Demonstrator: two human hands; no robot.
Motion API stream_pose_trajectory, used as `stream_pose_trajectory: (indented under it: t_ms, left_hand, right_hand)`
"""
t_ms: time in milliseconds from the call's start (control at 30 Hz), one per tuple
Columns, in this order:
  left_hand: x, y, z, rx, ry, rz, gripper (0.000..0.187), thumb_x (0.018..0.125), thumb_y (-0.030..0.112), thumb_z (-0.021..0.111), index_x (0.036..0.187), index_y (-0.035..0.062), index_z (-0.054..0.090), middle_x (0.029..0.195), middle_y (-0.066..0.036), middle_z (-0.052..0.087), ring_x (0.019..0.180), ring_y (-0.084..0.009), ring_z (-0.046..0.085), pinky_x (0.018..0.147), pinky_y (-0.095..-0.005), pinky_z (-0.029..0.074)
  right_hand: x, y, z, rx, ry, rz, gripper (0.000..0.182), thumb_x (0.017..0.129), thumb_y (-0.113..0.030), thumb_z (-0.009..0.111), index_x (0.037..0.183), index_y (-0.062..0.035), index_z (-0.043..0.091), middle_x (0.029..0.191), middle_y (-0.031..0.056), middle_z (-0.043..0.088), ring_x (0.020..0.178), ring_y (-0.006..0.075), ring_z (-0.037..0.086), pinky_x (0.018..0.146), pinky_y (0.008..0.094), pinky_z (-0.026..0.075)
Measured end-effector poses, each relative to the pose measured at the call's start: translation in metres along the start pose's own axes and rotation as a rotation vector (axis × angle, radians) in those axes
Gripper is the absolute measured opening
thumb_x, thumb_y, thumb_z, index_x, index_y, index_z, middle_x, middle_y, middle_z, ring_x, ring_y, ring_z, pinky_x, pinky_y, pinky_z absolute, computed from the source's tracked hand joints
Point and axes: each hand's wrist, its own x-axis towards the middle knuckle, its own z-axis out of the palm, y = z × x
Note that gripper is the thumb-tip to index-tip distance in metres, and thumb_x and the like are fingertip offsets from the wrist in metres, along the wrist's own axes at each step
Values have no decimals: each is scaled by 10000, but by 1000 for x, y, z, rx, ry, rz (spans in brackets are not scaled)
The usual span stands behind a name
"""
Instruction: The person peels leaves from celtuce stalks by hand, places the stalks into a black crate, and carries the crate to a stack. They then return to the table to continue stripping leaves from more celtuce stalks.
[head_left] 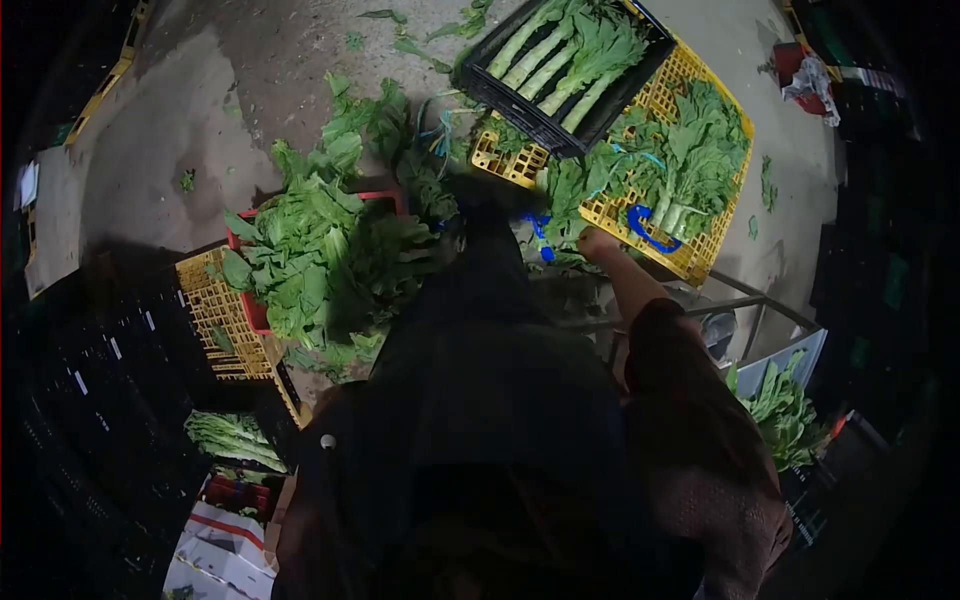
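Observation:
My right hand (597, 243) reaches forward with its fingers closed, beside the near left edge of a yellow crate (690, 262). Whatever it grips, if anything, is too small and dark to tell. Just left of it is a small blue object (545, 240) among leaves. Several leafy stalks (690, 165) lie on the yellow crate, with a curved blue item (652, 230) by their cut ends. Beyond, a black crate (520, 110) holds trimmed stalks (570, 60) in a row. My left hand does not show.
Leafy greens (310, 245) overflow a red crate (385, 196) at left. Another yellow crate (225, 320) stands beside stacked black crates (110, 400). At right are a metal frame (770, 310) and more greens (780, 410). Loose leaves (768, 185) lie on the floor.

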Motion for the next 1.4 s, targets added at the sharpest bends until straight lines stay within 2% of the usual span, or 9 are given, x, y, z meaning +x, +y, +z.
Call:
stream_pose_trajectory:
  t_ms: [133, 367, 633, 967, 1100, 1233, 1300, 1333, 1400]
  left_hand:
    - [12, 56, 27, 94, 30, -90, 336, 899, 222, 605, 1135, -12, 557, 1013, -115, 623, 895, -180, 614, 772, -314, 503]
    - [76, 137, 93, 196, -22, -185, 339, 894, 218, 612, 1139, -9, 555, 1014, -112, 626, 900, -174, 614, 776, -310, 500]
    - [96, 189, 148, 257, -87, -225, 344, 889, 215, 620, 1145, -6, 553, 1015, -108, 629, 906, -168, 614, 781, -307, 498]
    - [106, 269, 257, 389, -231, -75, 378, 879, 248, 632, 1144, -13, 565, 966, -70, 636, 913, -173, 602, 810, -319, 473]
    - [170, 310, 353, 234, -354, 175, 498, 818, 128, 689, 1253, 16, 474, 1138, -88, 581, 1017, -177, 568, 870, -313, 457]
    - [196, 307, 380, 39, -268, 289, 503, 855, 153, 636, 1310, 61, 441, 1072, -84, 584, 1009, -185, 566, 828, -311, 469]
    - [204, 301, 376, -989, -175, -51, 468, 821, 89, 637, 1258, 58, 473, 1053, -91, 576, 975, -197, 568, 802, -333, 472]
    - [207, 296, 370, -979, -173, -56, 468, 821, 89, 637, 1258, 58, 473, 1053, -91, 576, 975, -197, 568, 802, -333, 472]
    - [213, 293, 363, 405, -100, 693, 447, 774, 24, 623, 1198, 56, 486, 1063, -97, 561, 922, -197, 561, 804, -360, 458]
  right_hand:
    - [94, -38, -63, 299, 98, 120, 396, 859, -239, 558, 1219, -74, 552, 1101, 192, 618, 955, 367, 611, 821, 474, 495]
    - [231, -115, -164, 163, 71, 175, 605, 910, -291, 564, 1417, -91, 302, 1408, 146, 371, 1241, 327, 433, 924, 457, 492]
    - [306, -109, -161, 284, -196, 173, 642, 920, -361, 514, 1435, -61, 275, 1236, 178, 529, 1015, 320, 587, 841, 451, 515]
    - [212, -174, -197, 696, -346, 120, 518, 897, -378, 544, 1247, -6, 461, 1003, 153, 585, 815, 300, 576, 724, 484, 442]
    - [160, -226, -225, 968, -478, -104, 694, 827, -445, 614, 1222, 99, 437, 1099, 240, 553, 905, 322, 570, 769, 468, 434]
    - [136, -261, -233, 973, -472, -343, 780, 766, -508, 649, 1195, 117, 465, 1117, 282, 552, 992, 368, 573, 849, 452, 442]
    - [134, -265, -238, 945, -448, -388, 782, 765, -520, 644, 1192, 112, 470, 1119, 291, 550, 1015, 383, 567, 869, 451, 439]
    - [132, -266, -238, 902, -421, -429, 785, 763, -533, 640, 1188, 107, 475, 1122, 301, 547, 1038, 398, 561, 890, 450, 436]
    - [142, -260, -230, 902, -357, -458, 709, 771, -487, 662, 1156, 84, 492, 1107, 272, 561, 1030, 377, 563, 883, 430, 439]
